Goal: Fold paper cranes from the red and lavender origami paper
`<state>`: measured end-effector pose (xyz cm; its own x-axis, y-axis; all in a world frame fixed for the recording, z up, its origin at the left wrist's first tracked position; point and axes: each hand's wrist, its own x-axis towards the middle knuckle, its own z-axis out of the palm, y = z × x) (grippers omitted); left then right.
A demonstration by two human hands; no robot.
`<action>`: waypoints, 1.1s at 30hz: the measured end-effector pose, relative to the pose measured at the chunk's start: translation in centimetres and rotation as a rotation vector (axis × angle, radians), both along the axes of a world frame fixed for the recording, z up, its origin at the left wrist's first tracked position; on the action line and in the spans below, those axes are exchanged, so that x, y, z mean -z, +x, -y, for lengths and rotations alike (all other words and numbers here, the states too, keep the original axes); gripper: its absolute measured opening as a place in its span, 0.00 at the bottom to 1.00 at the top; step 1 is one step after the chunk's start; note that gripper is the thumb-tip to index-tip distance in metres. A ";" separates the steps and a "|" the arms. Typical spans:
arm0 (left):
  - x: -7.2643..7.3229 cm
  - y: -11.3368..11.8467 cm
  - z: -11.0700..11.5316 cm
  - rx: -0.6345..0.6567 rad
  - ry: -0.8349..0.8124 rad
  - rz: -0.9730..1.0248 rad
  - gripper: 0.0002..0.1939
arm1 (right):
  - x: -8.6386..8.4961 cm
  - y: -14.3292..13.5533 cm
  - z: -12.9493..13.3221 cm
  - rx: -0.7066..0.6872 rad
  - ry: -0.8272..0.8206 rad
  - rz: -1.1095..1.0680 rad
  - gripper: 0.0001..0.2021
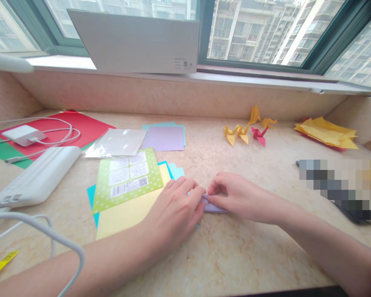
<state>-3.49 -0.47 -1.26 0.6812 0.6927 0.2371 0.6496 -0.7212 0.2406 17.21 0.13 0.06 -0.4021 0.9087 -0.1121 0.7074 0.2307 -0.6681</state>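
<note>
A small piece of folded light purple paper lies on the tabletop between my two hands. My left hand is closed, its bent fingers pressed on the left end of the paper and covering that part. At the upper edge, the thumb and forefinger of my right hand pinch the paper. Under and beside my left forearm are pale yellow sheets and a green dotted paper packet. Farther back lies a flat purple sheet.
Folded yellow cranes and a pink one stand at the back. Yellow sheets are piled at right. Leftward are a white power bank, a charger, red paper and a cable crossing my left forearm.
</note>
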 end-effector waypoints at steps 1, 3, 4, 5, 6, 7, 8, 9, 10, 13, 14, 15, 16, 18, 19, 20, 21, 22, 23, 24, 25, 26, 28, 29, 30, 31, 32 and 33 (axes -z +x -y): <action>0.0 0.0 0.0 0.002 -0.006 0.001 0.05 | -0.1 0.0 -0.1 -0.009 -0.012 -0.007 0.07; -0.1 0.0 -0.1 0.004 -0.023 -0.004 0.05 | -0.3 0.1 -0.2 -0.017 -0.045 -0.024 0.07; -0.1 0.0 -0.1 0.005 -0.031 -0.008 0.05 | -0.4 0.1 -0.2 -0.019 -0.064 -0.037 0.07; -0.1 0.0 -0.1 0.004 -0.033 -0.010 0.05 | -0.6 0.2 -0.1 -0.026 -0.086 -0.055 0.08; -0.1 0.0 -0.1 0.003 -0.033 -0.010 0.05 | -0.8 0.2 0.0 -0.036 -0.108 -0.072 0.08; -0.1 0.0 -0.1 0.002 -0.030 -0.009 0.04 | -1.0 0.2 0.1 -0.048 -0.127 -0.081 0.08; -0.1 0.0 -0.1 0.002 -0.024 -0.007 0.04 | -1.2 0.3 0.3 -0.056 -0.139 -0.079 0.08; 0.0 0.0 -0.1 0.006 -0.018 -0.005 0.04 | -1.4 0.3 0.6 -0.057 -0.140 -0.065 0.08; 0.0 -0.1 -0.2 0.012 -0.011 -0.003 0.04 | -1.4 0.2 0.8 -0.047 -0.125 -0.043 0.07; 0.2 -0.1 -0.3 0.042 0.009 0.008 0.05 | -1.0 -0.1 1.7 0.023 0.014 0.008 0.07; 0.2 -0.1 -0.3 0.055 0.014 0.014 0.06 | -0.8 -0.2 2.0 0.034 0.074 0.015 0.07; 0.3 -0.1 -0.4 0.071 0.016 0.023 0.07 | -0.5 -0.4 2.3 0.031 0.136 0.025 0.07; 0.3 -0.2 -0.5 0.091 0.016 0.034 0.08 | -0.2 -0.5 2.6 0.016 0.200 0.042 0.07; 0.3 -0.4 -0.7 0.134 0.013 0.058 0.10 | 0.3 -0.6 3.2 -0.034 0.326 0.102 0.08; 0.3 -0.6 -0.8 0.156 0.011 0.069 0.12 | 0.5 -0.6 3.6 -0.062 0.384 0.136 0.09; 0.3 -0.8 -0.9 0.180 0.010 0.077 0.13 | 0.6 -0.6 3.9 -0.091 0.431 0.166 0.09; 0.3 -1.1 -1.0 0.205 0.012 0.077 0.14 | 0.7 -0.5 4.3 -0.119 0.467 0.189 0.10; 0.3 -1.4 -1.2 0.232 0.016 0.072 0.13 | 0.8 -0.3 4.6 -0.145 0.493 0.201 0.10; 0.3 -1.7 -1.3 0.261 0.021 0.063 0.12 | 0.8 -0.1 4.9 -0.169 0.509 0.204 0.10; 0.3 -2.0 -1.4 0.287 0.025 0.048 0.12 | 0.9 0.1 5.2 -0.188 0.516 0.200 0.11; 0.3 -2.2 -1.5 0.306 0.026 0.030 0.11 | 1.0 0.4 5.4 -0.199 0.517 0.190 0.12; 0.4 -2.3 -1.5 0.317 0.024 0.011 0.11 | 1.1 0.8 5.6 -0.206 0.509 0.175 0.13; 0.4 -2.4 -1.6 0.315 0.022 -0.023 0.13 | 1.6 1.5 5.9 -0.202 0.484 0.116 0.14; 0.4 -2.4 -1.6 0.311 0.027 -0.038 0.14 | 1.9 2.0 6.1 -0.193 0.472 0.078 0.15; 0.4 -2.3 -1.6 0.309 0.038 -0.049 0.15 | 2.2 2.3 6.2 -0.177 0.474 0.036 0.15; 0.4 -2.2 -1.7 0.313 0.052 -0.058 0.15 | 2.6 2.6 6.3 -0.159 0.481 0.004 0.15; 0.3 -2.2 -1.7 0.320 0.069 -0.068 0.16 | 2.9 2.9 6.5 -0.148 0.492 -0.017 0.15; 0.3 -2.1 -1.7 0.332 0.090 -0.082 0.16 | 3.2 3.1 6.6 -0.139 0.508 -0.030 0.15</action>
<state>-5.61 1.18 -1.58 0.8850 0.4094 0.2219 0.3911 -0.9121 0.1231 20.28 -6.44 -3.19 -0.5192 0.7833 0.3419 0.6294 0.6211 -0.4671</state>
